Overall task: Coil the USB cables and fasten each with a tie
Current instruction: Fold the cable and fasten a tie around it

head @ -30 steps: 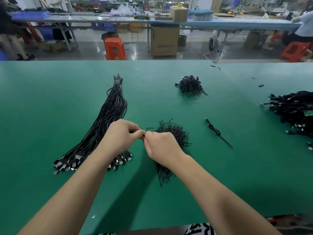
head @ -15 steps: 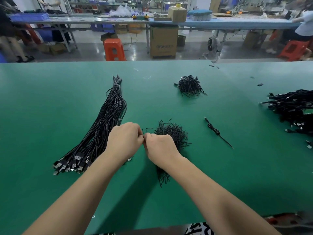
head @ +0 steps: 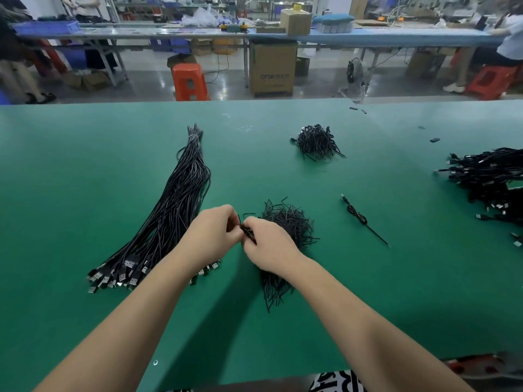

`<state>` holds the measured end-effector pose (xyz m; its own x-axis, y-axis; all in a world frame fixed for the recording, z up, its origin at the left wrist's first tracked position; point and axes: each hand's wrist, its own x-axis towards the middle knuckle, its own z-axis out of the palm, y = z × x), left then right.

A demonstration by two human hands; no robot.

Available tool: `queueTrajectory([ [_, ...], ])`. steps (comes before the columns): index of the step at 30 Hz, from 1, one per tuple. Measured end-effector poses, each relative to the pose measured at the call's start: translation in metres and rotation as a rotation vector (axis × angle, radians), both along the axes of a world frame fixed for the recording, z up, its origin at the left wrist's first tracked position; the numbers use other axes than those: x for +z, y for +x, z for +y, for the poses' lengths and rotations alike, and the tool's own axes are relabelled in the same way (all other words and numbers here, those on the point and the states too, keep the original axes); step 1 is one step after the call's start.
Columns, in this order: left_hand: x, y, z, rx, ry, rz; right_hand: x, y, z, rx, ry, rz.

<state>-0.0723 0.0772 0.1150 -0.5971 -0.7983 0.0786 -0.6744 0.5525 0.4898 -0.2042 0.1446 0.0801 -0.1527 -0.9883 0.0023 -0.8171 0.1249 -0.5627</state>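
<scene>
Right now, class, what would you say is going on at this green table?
A person works at a green table. Both the left hand and the right hand pinch a small black cable bundle between them, apparently fastening it. A long bunch of straight USB cables lies to the left, a heap of ties sits behind the right hand, and one tied cable lies to the right.

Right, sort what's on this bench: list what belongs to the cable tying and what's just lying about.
Job:
- hands, left and right, pinching a small black piece, too small to identify
- cable bundle
- near tie pile
- far tie pile
- single cable
- cable heap

Lying about:
- small black bits on the mat
- orange stool
- carton
- fan
</scene>
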Motion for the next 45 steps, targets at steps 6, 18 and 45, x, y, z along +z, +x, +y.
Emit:
queueTrajectory([
  [6, -0.002, 0.008, 0.001, -0.129, -0.152, 0.105, 0.014, -0.023, 0.001, -0.038, 0.204, -1.207],
  [18, -0.002, 0.008, 0.007, -0.173, -0.221, 0.180, 0.015, -0.013, 0.001, -0.158, 0.080, -1.177],
  [45, 0.001, 0.014, 0.000, 0.097, 0.303, 0.461, 0.019, -0.027, 0.001, 0.023, -0.110, -0.765],
])
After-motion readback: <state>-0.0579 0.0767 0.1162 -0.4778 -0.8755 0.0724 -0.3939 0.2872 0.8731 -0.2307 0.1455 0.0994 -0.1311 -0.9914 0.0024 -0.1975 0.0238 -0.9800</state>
